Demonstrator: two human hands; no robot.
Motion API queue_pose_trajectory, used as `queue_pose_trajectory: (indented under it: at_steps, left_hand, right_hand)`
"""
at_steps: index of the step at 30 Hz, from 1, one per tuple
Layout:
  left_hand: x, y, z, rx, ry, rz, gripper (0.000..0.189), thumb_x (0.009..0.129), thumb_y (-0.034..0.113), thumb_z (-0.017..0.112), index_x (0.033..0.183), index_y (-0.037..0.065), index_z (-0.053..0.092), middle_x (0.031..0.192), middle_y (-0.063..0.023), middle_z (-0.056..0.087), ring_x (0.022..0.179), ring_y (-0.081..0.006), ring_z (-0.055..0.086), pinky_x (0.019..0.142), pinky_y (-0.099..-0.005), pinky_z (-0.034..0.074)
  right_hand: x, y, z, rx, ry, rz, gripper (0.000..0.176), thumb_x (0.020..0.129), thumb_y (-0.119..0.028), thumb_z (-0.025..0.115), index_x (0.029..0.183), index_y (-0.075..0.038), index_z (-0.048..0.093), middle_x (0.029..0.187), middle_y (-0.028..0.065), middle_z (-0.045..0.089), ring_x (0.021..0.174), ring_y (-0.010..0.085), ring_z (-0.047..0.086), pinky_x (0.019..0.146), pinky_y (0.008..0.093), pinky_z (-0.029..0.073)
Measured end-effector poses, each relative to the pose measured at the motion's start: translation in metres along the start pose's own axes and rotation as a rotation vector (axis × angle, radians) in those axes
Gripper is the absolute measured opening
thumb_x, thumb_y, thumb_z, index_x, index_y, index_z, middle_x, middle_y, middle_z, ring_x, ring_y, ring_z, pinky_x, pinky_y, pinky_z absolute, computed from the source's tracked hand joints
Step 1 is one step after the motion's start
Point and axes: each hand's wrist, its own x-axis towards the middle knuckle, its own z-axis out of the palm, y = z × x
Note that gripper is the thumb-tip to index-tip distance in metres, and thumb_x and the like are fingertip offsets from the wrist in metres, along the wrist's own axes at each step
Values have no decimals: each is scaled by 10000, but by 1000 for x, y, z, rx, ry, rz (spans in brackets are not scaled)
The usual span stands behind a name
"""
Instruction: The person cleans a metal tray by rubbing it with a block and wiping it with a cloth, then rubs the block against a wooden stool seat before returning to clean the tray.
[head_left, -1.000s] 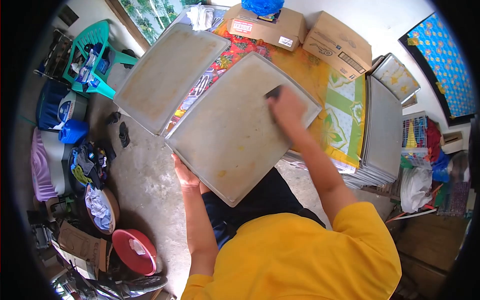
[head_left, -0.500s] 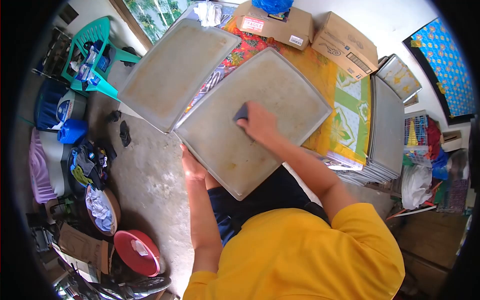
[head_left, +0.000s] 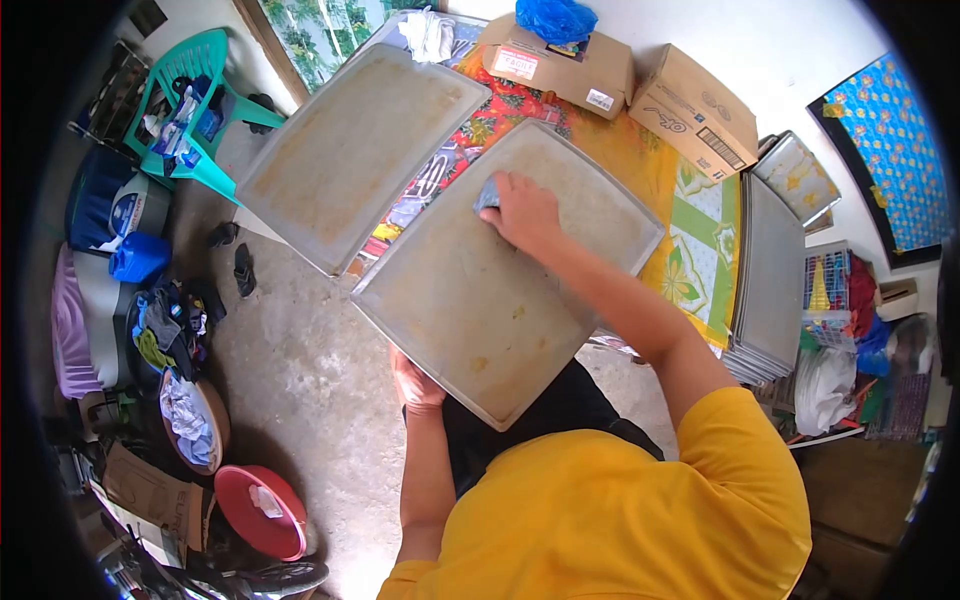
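Note:
A large grey metal tray with a raised rim and brownish stains lies tilted before me, its near corner over my lap. My right hand is closed around a small blue-grey scrubbing pad, pressed on the tray's surface near its far left side. At the tray's lower left edge, my left hand holds the rim from beneath; its fingers are partly hidden under the tray. A second metal tray, similarly stained, rests just to the left on the table.
Cardboard boxes and a blue plastic bag stand at the table's back. A stack of trays is at the right. The table's cloth is patterned. A green chair and a red basin are on the left.
My right hand has moved the pad toward the tray's far left side. The tray has shifted slightly toward me, and my left hand has slid along its edge toward the near corner.

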Motion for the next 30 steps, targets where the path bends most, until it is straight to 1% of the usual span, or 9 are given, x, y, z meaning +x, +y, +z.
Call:
queue_pose_trajectory:
  at_steps: [3,6,9,12,16,22,24,27,30]
  left_hand:
    - [-23,11,25,-263,-98,-8,721,927,611,490,1442,116,397,1401,-78,502,1272,-283,481,1044,-462,427]
    - [-15,2,7,-82,-44,44,732,911,603,529,1440,114,400,1398,-71,503,1275,-284,478,1040,-470,428]
    - [-16,10,19,-207,-124,-36,702,914,544,576,1434,104,406,1399,-70,505,1277,-288,482,1044,-468,426]
    - [-11,8,10,-185,-143,-54,712,919,560,554,1442,100,405,1423,-81,488,1289,-294,472,1070,-472,399]
    - [-7,6,-8,-110,-97,-30,724,918,574,545,1441,92,407,1425,-90,488,1279,-300,484,1069,-467,406]
    - [-7,6,-5,-125,-137,-48,742,918,581,539,1444,78,392,1401,-101,509,1266,-295,501,1062,-463,419]
    - [-10,12,-3,-139,-147,-79,697,941,532,536,1445,77,379,1389,-92,520,1240,-282,527,1033,-450,447]
    - [-9,9,-7,-144,-148,-52,673,951,509,534,1443,77,377,1383,-85,527,1227,-274,541,1020,-442,460]
    - [-8,9,-3,-175,-174,-81,657,952,515,530,1436,92,391,1380,-77,532,1221,-274,547,1021,-449,454]
  right_hand:
    - [54,84,-7,58,128,391,522,806,-376,723,1177,-72,516,1136,144,618,1025,344,632,843,511,496]
    - [54,85,-4,95,182,399,497,799,-374,729,1135,-69,527,1108,151,627,967,351,648,820,511,495]
    - [-5,-27,0,121,-12,46,472,788,-367,728,1093,-62,537,1074,158,633,1005,330,632,813,502,494]
    - [5,-19,18,98,40,12,481,786,-396,684,1085,-52,529,1148,176,619,1056,331,613,801,498,500]
    - [49,44,-15,195,198,484,465,789,-378,721,1069,-46,553,1051,157,631,997,317,625,825,480,502]
    - [-21,-75,36,156,122,-187,425,789,-347,722,1033,-48,543,982,161,627,977,328,622,794,479,494]
    - [13,-33,25,222,250,45,437,780,-354,727,1041,-57,541,983,147,630,976,326,622,787,486,490]
    - [40,-5,17,244,206,354,457,768,-356,732,1051,-55,537,977,135,633,968,321,625,761,485,496]
    - [-11,-91,53,245,204,-66,505,777,-385,737,1110,-62,536,1044,151,629,929,368,635,741,487,513]
